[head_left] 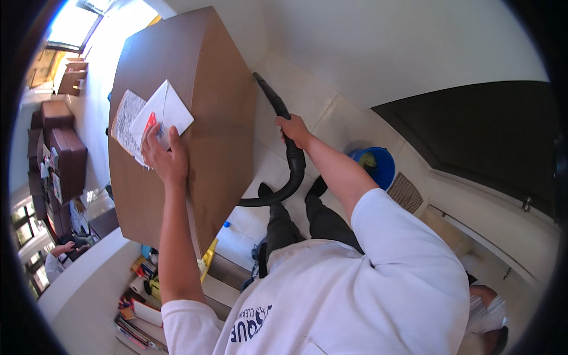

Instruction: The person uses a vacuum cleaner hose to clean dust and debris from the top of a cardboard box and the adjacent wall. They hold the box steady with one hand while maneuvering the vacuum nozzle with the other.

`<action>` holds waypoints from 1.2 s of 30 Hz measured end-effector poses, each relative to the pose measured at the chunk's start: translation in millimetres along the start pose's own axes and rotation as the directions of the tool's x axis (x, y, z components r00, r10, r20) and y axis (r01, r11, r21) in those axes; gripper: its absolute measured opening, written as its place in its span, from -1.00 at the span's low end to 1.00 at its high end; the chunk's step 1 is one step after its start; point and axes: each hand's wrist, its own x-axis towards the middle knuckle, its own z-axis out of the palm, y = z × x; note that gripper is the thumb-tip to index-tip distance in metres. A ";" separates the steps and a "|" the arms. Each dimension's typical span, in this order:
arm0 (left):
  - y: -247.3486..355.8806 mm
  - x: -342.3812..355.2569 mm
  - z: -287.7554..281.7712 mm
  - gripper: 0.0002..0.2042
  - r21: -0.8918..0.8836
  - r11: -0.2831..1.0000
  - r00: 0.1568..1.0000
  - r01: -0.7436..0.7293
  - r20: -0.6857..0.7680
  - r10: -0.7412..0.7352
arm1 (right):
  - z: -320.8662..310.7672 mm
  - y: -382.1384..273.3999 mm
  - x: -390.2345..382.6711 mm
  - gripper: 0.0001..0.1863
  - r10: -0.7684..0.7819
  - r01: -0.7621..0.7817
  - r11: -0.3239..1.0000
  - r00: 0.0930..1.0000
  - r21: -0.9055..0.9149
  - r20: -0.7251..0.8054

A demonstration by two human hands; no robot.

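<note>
My left hand (pixel 165 155) lies on the brown wooden cabinet (pixel 142 204), its fingers spread and resting over a white envelope (pixel 171 105). Partly under that envelope is a printed sheet of paper (pixel 125 121). On the cabinet's right, my right hand (pixel 294 131) is wrapped round the handle of a black vacuum cleaner hose (pixel 294 164). The narrow nozzle end points away toward the wall, above the pale floor tiles. Below my hand the hose curves left and goes out of sight behind the cabinet.
A blue bucket (pixel 386 171) with a greenish cloth stands right of my feet, beside a striped mat (pixel 405 192). Shelves with folders (pixel 139 334) are at lower left. One person (pixel 56 260) is at far left, another (pixel 486 313) at lower right. A dark panel (pixel 473 142) lines the right wall.
</note>
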 end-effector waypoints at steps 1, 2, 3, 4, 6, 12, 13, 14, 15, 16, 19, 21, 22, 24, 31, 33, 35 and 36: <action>2.4 0.5 0.0 -0.57 0.023 1.000 1.000 -0.016 0.000 0.016 | 8.1 -2.0 9.5 -0.74 -0.021 0.021 1.000 0.999 0.001 -0.049; 2.0 0.4 0.3 -0.58 0.022 0.999 1.000 -0.024 0.003 0.024 | 15.6 -5.1 18.3 -0.73 -0.038 0.039 0.999 0.994 0.004 -0.103; 1.0 0.2 1.1 -0.59 0.021 0.999 0.999 -0.033 0.006 0.033 | 23.3 -8.0 26.3 -0.73 -0.053 0.055 0.998 0.986 0.007 -0.158; 0.1 0.8 2.8 -0.60 0.020 0.999 0.999 -0.042 0.011 0.042 | 32.6 -14.0 32.1 -0.72 -0.063 0.071 0.997 0.981 0.041 -0.184; 4.1 -1.6 -3.0 -0.61 0.042 0.999 0.999 -0.012 0.042 0.010 | 48.6 -28.2 33.1 -0.70 -0.068 0.092 0.992 0.970 0.092 -0.235; 0.9 1.0 0.8 -0.58 0.023 1.000 0.999 -0.006 0.046 0.005 | 16.4 -33.7 66.0 -0.70 -0.032 0.083 0.992 0.899 0.100 -0.436; 2.2 1.7 1.0 -0.57 0.024 1.000 0.998 0.005 0.061 -0.006 | 3.1 -27.9 67.5 -0.71 -0.024 0.090 0.986 0.910 0.142 -0.414; 5.3 1.1 -0.8 -0.57 0.026 0.999 0.997 0.024 0.072 -0.026 | -11.1 -23.7 65.9 -0.72 -0.020 0.095 0.980 0.921 0.175 -0.390; 8.2 0.0 -1.2 -0.57 0.026 0.999 0.995 0.041 0.086 -0.043 | -26.0 -17.7 62.2 -0.73 -0.016 0.099 0.973 0.930 0.210 -0.367; 9.7 -0.8 -0.5 -0.57 0.026 0.999 0.995 0.035 0.087 -0.037 | -41.5 -10.5 54.5 -0.73 -0.006 0.100 0.966 0.929 0.237 -0.369; 6.7 0.2 -1.2 -0.57 0.029 0.999 0.996 0.024 0.084 -0.027 | -76.2 13.4 14.7 -0.76 0.059 0.070 0.949 0.919 0.308 -0.390; 2.4 -1.1 -0.8 -0.56 0.032 0.999 0.996 0.025 0.081 -0.028 | -92.8 25.3 -21.2 -0.76 0.124 0.031 0.939 0.899 0.343 -0.420; 2.8 -2.0 -2.2 -0.55 0.031 0.999 0.996 0.036 0.083 -0.039 | -102.6 32.2 -40.4 -0.76 0.138 0.029 0.933 0.891 0.359 -0.433; 7.0 -1.9 -3.3 -0.53 0.031 0.998 0.995 0.048 0.087 -0.050 | -122.1 51.9 -72.7 -0.76 0.132 0.071 0.917 0.874 0.392 -0.467; 6.0 -2.7 -1.5 -0.50 0.015 0.999 0.998 0.029 0.063 -0.030 | -175.3 84.1 -159.5 -0.77 0.273 0.060 0.873 0.761 0.484 -0.588; 8.1 -3.4 -3.1 -0.49 0.006 1.000 0.999 0.010 0.043 -0.011 | -179.5 87.8 -174.3 -0.78 0.280 0.077 0.873 0.730 0.482 -0.624; 7.8 -4.8 -3.6 -0.49 0.031 0.999 0.998 0.037 0.046 -0.038 | -175.7 84.8 -188.3 -0.79 0.293 0.079 0.875 0.698 0.477 -0.653; 7.5 -5.4 -2.9 -0.49 0.045 0.998 0.997 0.052 0.047 -0.055 | -175.7 87.1 -191.7 -0.80 0.276 0.053 0.895 0.716 0.444 -0.641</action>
